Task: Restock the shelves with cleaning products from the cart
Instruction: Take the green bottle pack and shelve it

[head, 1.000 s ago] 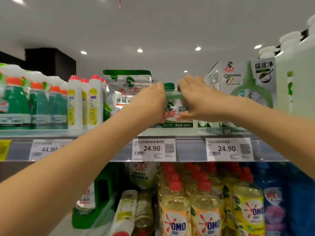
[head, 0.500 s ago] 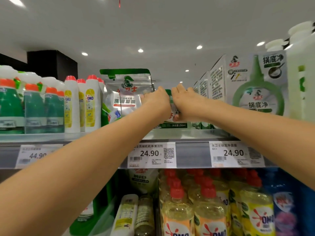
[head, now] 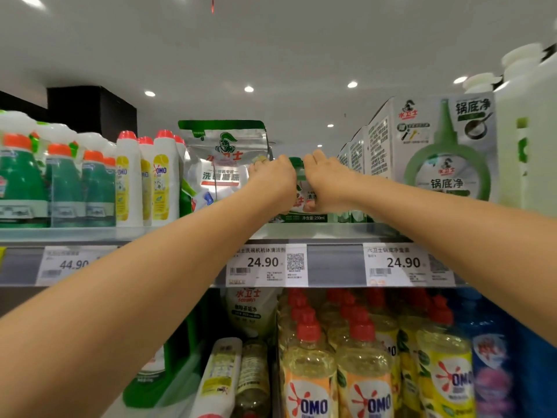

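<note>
A small white cleaner bottle (head: 307, 203) with a green cap and a 250ml label stands on the upper shelf (head: 328, 230), set back from its front edge. My left hand (head: 272, 179) grips its left side and my right hand (head: 327, 181) grips its right side, fingers curled over the top near the cap. Both hands hide most of the bottle; only the cap, a strip of label and the base show. The cart is out of view.
A silver and green pouch (head: 224, 158) leans just left of the bottle. White boxes (head: 434, 152) stand to its right, red-capped white bottles (head: 159, 179) and green spray bottles (head: 24, 182) further left. Yellow OMO bottles (head: 310, 378) fill the lower shelf. Price tags line the shelf rail.
Both hands have moved closer together and pushed the bottle deeper onto the shelf. The view has shifted slightly nearer and to the right.
</note>
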`<action>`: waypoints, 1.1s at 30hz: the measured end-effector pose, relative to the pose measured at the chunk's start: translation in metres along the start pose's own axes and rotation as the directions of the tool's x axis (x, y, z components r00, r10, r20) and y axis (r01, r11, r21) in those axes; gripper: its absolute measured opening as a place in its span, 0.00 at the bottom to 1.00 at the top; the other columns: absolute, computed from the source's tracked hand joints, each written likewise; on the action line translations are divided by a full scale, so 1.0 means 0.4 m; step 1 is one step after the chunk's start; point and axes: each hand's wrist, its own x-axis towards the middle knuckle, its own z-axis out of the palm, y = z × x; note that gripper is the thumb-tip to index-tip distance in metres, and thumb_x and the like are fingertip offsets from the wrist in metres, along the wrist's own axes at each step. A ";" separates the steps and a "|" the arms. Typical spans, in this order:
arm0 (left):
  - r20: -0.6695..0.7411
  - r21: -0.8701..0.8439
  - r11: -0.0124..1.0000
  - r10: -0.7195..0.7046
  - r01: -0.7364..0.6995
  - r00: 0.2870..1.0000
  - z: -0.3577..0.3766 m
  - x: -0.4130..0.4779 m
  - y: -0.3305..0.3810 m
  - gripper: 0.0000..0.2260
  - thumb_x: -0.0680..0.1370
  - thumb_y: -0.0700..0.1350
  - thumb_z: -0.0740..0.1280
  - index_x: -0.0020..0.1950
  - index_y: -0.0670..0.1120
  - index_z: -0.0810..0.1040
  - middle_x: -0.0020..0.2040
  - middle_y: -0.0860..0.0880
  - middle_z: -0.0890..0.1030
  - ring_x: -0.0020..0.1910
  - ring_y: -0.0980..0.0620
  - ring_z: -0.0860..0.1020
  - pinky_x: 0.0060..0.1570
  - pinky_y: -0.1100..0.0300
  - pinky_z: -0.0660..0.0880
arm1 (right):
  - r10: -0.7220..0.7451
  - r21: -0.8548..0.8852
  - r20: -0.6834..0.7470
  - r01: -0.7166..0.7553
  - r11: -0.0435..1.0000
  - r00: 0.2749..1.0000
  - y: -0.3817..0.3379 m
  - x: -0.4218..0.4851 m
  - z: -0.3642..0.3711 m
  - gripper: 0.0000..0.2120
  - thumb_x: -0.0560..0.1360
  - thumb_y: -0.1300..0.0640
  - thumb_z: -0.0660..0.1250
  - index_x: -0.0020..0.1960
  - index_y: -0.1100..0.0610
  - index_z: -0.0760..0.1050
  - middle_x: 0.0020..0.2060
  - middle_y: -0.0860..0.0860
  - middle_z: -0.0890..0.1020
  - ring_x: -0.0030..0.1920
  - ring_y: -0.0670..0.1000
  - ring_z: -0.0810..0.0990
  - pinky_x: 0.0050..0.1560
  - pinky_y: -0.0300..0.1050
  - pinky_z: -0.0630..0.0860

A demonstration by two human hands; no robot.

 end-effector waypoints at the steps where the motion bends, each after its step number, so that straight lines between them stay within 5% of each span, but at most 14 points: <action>1: 0.024 0.020 1.000 -0.002 0.001 1.000 -0.004 -0.004 0.000 0.24 0.78 0.38 0.65 0.70 0.35 0.60 0.71 0.33 0.63 0.72 0.35 0.59 0.70 0.49 0.60 | 0.008 0.033 0.014 -0.008 0.999 1.000 0.000 -0.007 -0.006 0.34 0.74 0.51 0.72 0.70 0.63 0.58 0.64 0.59 0.65 0.59 0.58 0.70 0.59 0.50 0.73; 3: 0.025 0.001 1.000 0.020 -0.020 0.999 -0.017 -0.020 0.003 0.22 0.78 0.38 0.64 0.70 0.34 0.61 0.71 0.33 0.62 0.72 0.36 0.60 0.72 0.48 0.59 | 0.017 0.131 0.045 -0.022 0.991 0.999 0.000 -0.024 -0.025 0.32 0.73 0.50 0.72 0.68 0.63 0.62 0.61 0.58 0.67 0.54 0.55 0.72 0.52 0.45 0.72; 5: -0.046 -0.099 0.993 0.052 -0.057 0.998 -0.039 -0.038 0.003 0.21 0.78 0.38 0.65 0.68 0.34 0.62 0.66 0.36 0.68 0.64 0.40 0.69 0.64 0.52 0.69 | 0.030 0.230 0.043 -0.039 0.972 0.999 0.001 -0.044 -0.053 0.27 0.73 0.50 0.72 0.63 0.62 0.66 0.57 0.57 0.71 0.48 0.52 0.72 0.46 0.43 0.71; 7: -0.133 -0.212 0.972 0.072 -0.099 0.989 -0.069 -0.062 -0.006 0.21 0.78 0.38 0.67 0.68 0.37 0.64 0.63 0.39 0.72 0.56 0.44 0.74 0.57 0.54 0.74 | 0.036 0.307 -0.017 -0.029 0.951 0.999 0.005 -0.072 -0.081 0.27 0.75 0.50 0.70 0.66 0.62 0.66 0.60 0.56 0.73 0.56 0.54 0.74 0.54 0.44 0.73; 10: -0.280 -0.355 0.914 0.096 -0.196 0.955 -0.111 -0.129 -0.023 0.18 0.78 0.45 0.68 0.66 0.43 0.71 0.63 0.44 0.75 0.58 0.47 0.76 0.61 0.53 0.74 | 0.023 0.419 -0.202 0.065 0.906 0.979 -0.005 -0.143 -0.112 0.25 0.76 0.51 0.68 0.68 0.61 0.69 0.63 0.55 0.75 0.62 0.52 0.74 0.60 0.41 0.71; 15: -0.497 -0.605 0.680 0.085 -0.415 0.864 -0.132 -0.340 -0.055 0.07 0.77 0.46 0.68 0.54 0.46 0.78 0.49 0.53 0.81 0.48 0.59 0.80 0.50 0.68 0.77 | 0.028 0.623 -0.508 0.345 0.702 0.861 -0.053 -0.325 -0.116 0.11 0.76 0.56 0.69 0.58 0.57 0.77 0.51 0.49 0.82 0.51 0.44 0.79 0.55 0.37 0.76; 19: -0.389 -0.780 0.519 0.039 -0.351 0.920 -0.078 -0.517 -0.089 0.03 0.74 0.50 0.69 0.45 0.52 0.80 0.41 0.55 0.83 0.42 0.59 0.82 0.42 0.69 0.77 | 0.052 0.756 -0.546 0.465 0.461 0.836 -0.117 -0.469 -0.049 0.09 0.74 0.55 0.71 0.54 0.51 0.79 0.45 0.43 0.82 0.50 0.45 0.81 0.49 0.34 0.77; 21: -0.307 -0.844 0.473 -0.040 -0.253 0.951 -0.033 -0.587 -0.107 0.02 0.74 0.50 0.72 0.43 0.52 0.81 0.40 0.54 0.84 0.40 0.57 0.82 0.39 0.68 0.77 | 0.054 0.840 -0.476 0.436 0.322 0.878 -0.164 -0.520 0.002 0.08 0.72 0.54 0.70 0.50 0.47 0.80 0.42 0.42 0.82 0.46 0.45 0.81 0.44 0.32 0.76; 25: -0.118 -0.922 0.386 -0.186 -0.037 0.975 0.052 -0.734 -0.148 0.04 0.72 0.46 0.74 0.44 0.48 0.81 0.39 0.50 0.84 0.37 0.54 0.83 0.37 0.67 0.77 | -0.065 0.912 -0.352 0.358 0.201 0.934 -0.277 -0.587 0.106 0.06 0.72 0.53 0.70 0.48 0.46 0.80 0.42 0.42 0.82 0.43 0.44 0.81 0.41 0.34 0.75; 29: 0.048 -0.932 0.324 -0.336 0.163 0.941 0.097 -0.914 -0.204 0.08 0.71 0.46 0.69 0.46 0.42 0.80 0.38 0.48 0.84 0.36 0.56 0.82 0.35 0.68 0.76 | -0.130 0.982 -0.189 0.186 -0.033 0.973 -0.403 -0.642 0.181 0.06 0.71 0.52 0.70 0.48 0.47 0.80 0.42 0.46 0.83 0.43 0.47 0.83 0.42 0.38 0.78; 33: 0.128 -0.906 0.287 -0.515 0.312 0.847 0.096 -1.069 -0.288 0.07 0.73 0.47 0.71 0.47 0.45 0.81 0.40 0.51 0.84 0.40 0.56 0.82 0.42 0.66 0.76 | -0.260 0.985 -0.111 0.071 -0.157 0.959 -0.554 -0.685 0.211 0.07 0.70 0.50 0.70 0.48 0.48 0.80 0.41 0.46 0.84 0.42 0.45 0.83 0.43 0.36 0.77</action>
